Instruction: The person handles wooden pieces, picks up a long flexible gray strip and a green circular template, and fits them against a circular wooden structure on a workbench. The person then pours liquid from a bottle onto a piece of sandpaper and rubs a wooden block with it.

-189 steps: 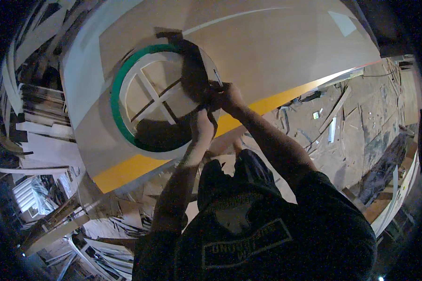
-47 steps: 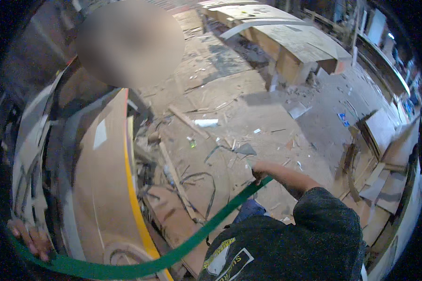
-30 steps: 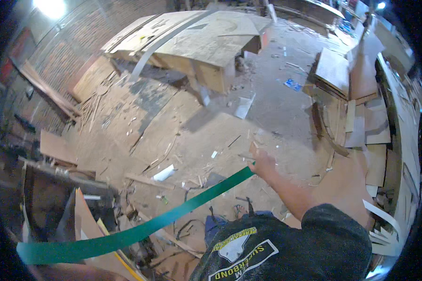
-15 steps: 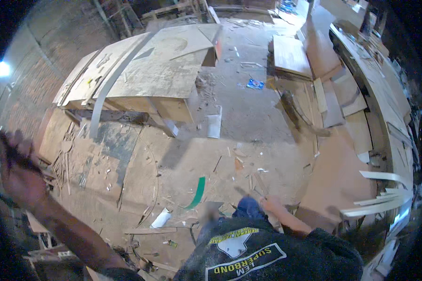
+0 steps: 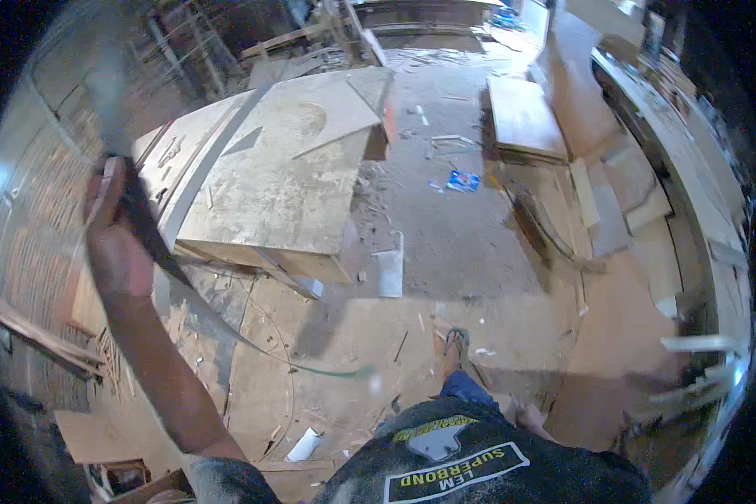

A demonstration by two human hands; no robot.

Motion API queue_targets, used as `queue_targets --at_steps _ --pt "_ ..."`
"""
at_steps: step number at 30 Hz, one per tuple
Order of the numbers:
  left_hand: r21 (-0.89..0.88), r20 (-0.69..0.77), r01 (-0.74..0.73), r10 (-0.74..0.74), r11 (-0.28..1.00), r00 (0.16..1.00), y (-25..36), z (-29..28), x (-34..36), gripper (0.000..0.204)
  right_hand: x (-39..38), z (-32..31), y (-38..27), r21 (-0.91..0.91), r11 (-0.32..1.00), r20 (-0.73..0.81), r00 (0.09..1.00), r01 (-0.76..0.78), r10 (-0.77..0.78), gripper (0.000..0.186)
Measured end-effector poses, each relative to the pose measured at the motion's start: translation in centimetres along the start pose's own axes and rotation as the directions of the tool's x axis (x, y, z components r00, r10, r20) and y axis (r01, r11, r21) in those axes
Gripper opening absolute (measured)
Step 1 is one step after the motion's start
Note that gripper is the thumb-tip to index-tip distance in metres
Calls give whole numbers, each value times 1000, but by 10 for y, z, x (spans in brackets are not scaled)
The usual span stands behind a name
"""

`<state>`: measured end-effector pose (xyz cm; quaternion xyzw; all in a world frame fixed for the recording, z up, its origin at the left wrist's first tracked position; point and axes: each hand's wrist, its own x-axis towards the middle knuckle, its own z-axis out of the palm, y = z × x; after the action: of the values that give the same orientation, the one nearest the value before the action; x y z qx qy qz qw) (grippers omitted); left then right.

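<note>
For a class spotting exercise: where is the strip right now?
In the head view, the strip is at left, in the left hand, near the platform's left end; its greenish end trails toward the lower middle.

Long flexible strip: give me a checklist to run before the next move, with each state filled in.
1. Strip held in the raised left hand: ok.
2. Green end lifted off the floor: cannot tell; it is blurred against the ground.
3. Right hand on the strip: not ok; it is low beside the body, apart from it.
4. Strip free of the wooden platform: cannot tell; they overlap in view.
5. Litter-free footing around the sandalled foot: not ok; scraps such as a dark sliver lie nearby.
</note>
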<state>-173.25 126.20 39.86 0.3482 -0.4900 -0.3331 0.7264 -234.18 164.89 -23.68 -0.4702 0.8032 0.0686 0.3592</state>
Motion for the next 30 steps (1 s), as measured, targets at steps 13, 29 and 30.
queue_targets --at_steps 13,29,30 --pt "543 229 546 -738 638 635 -255 86 45 16 171 -525 -438 588 168 -651 587 791 -481 36" --pt "519 275 657 -834 547 478 -383 79 120 25 202 -524 -745 395 218 60 211 892 -976 16" --pt "528 275 663 -845 531 459 -384 79 127 24 213 -520 -755 396 215 80 199 893 -977 16"
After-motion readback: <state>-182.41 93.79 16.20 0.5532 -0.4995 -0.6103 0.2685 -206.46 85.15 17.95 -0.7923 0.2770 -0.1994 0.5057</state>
